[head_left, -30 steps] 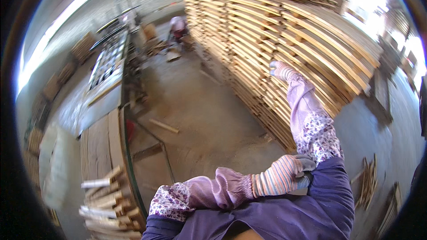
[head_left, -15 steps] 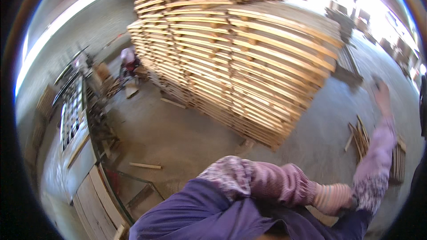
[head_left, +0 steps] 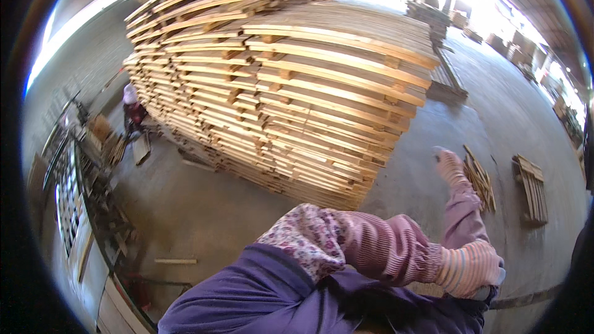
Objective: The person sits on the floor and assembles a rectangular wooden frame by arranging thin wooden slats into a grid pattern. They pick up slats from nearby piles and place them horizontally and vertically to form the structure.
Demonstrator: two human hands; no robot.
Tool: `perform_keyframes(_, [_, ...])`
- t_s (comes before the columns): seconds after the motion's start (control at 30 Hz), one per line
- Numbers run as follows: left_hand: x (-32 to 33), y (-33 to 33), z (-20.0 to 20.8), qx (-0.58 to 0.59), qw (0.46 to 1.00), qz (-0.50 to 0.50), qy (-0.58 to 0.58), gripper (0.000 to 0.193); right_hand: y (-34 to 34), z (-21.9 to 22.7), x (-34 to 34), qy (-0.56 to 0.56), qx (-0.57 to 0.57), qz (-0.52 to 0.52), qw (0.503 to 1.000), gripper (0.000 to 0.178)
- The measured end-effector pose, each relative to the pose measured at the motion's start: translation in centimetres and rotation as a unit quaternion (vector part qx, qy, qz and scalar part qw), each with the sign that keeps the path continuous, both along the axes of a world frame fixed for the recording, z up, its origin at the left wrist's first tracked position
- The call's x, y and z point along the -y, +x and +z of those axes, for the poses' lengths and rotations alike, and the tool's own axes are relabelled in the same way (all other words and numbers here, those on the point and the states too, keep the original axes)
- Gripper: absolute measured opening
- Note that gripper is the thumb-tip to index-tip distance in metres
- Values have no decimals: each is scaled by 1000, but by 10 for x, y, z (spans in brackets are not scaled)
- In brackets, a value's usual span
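Observation:
My left arm, in a floral sleeve and a pink striped oversleeve, crosses in front of me. My left hand [head_left: 470, 269], in a striped glove with grey fingertips, is closed on my right sleeve [head_left: 465, 226] near the elbow. My right arm reaches ahead. The gloved right hand [head_left: 451, 168] hangs in the air above the floor, its fingers too small and foreshortened to read. Beyond it, loose wooden sticks [head_left: 478, 179] lie on the floor. To its left rises a tall stack of wooden pallets [head_left: 297, 105].
A small slatted wooden bundle [head_left: 530, 188] lies at the right. A metal-framed machine [head_left: 74, 204] runs along the left. A person [head_left: 133, 109] is by the pallets' far left end. One wooden stick [head_left: 176, 261] lies on the concrete floor [head_left: 204, 222].
The view has shifted, so the pallets sit further left. My right hand has come leftward and lower in the picture. My left hand has closed around the right sleeve by the elbow.

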State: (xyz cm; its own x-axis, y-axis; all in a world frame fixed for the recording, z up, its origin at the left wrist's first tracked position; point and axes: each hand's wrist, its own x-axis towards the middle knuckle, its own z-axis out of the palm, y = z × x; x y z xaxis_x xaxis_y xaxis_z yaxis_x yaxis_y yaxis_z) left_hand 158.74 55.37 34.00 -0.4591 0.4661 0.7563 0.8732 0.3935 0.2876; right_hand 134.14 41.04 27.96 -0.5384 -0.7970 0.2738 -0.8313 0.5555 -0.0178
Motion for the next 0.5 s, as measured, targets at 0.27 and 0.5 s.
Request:
perform_keyframes(0.27, [253, 150, 27, 297, 953, -36, 47, 44, 147, 71, 51, -352, 76, 101, 927, 42])
perform_keyframes(0.5, [562, 196, 30, -11, 643, 685, 342, 80, 182, 114, 158, -310, -6, -118, 943, 79])
